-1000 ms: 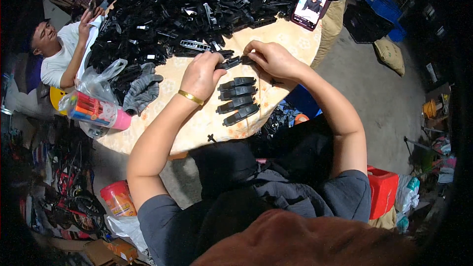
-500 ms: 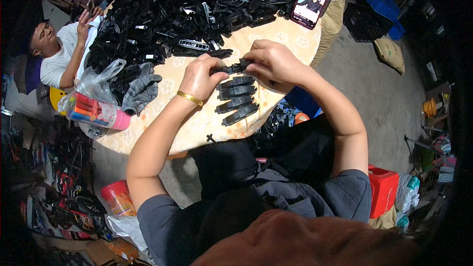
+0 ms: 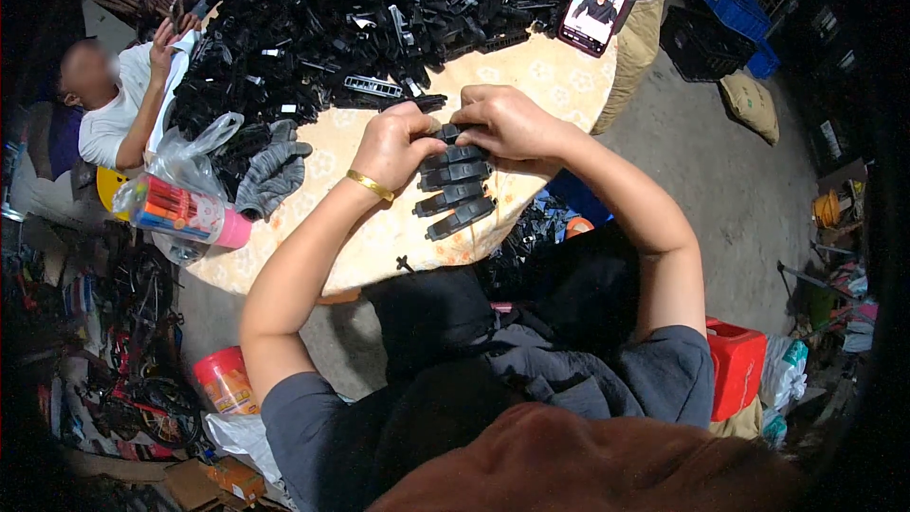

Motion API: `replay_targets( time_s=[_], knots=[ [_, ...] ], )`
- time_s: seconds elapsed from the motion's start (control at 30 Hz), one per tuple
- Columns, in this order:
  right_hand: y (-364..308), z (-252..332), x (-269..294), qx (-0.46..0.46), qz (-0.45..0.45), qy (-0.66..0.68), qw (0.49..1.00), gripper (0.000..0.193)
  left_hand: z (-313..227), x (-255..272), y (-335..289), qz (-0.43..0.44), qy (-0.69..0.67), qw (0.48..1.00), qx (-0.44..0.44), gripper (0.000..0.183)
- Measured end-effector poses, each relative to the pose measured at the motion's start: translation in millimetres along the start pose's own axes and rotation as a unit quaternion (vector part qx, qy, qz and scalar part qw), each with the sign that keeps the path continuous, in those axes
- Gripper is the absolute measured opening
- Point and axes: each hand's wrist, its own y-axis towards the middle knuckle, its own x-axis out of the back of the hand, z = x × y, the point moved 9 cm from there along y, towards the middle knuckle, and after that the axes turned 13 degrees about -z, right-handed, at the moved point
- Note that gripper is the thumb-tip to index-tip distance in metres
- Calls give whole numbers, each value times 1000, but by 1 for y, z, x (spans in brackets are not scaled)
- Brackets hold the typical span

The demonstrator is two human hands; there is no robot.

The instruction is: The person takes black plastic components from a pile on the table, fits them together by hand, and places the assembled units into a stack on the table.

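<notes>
Both my hands are at the far end of a short row of black plastic parts on the patterned tablecloth. My left hand (image 3: 391,144), with a gold bracelet at its wrist, pinches the left end of a black plastic part (image 3: 452,133). My right hand (image 3: 507,123) has its fingers closed on the same part's other end. My fingers cover much of it. Toward me lie several similar parts, among them a ridged black part (image 3: 455,174) and the nearest black part (image 3: 461,219), side by side and slightly slanted. A small black cross-shaped piece (image 3: 405,264) sits near the table's front edge.
A large heap of black plastic parts (image 3: 332,28) covers the far table. A phone (image 3: 596,4) stands at the far right. Grey gloves (image 3: 272,171) and a pink container of pens (image 3: 194,211) lie left. Another person (image 3: 123,100) sits at the left.
My right hand has moved left, closer to my left hand. The held part now sits lower, against the row. The other parts lie about where they were.
</notes>
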Motion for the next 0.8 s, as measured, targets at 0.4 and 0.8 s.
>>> replay_targets(
  time_s=[0.4,0.8],
  knots=[
    [47,-40,32,49,-223,-199,953,38,-5,28,13,-120,169,971,-117,30],
    [22,-48,28,-89,-110,-150,979,30,5,15,5,-7,-38,994,102,36]
  ],
)
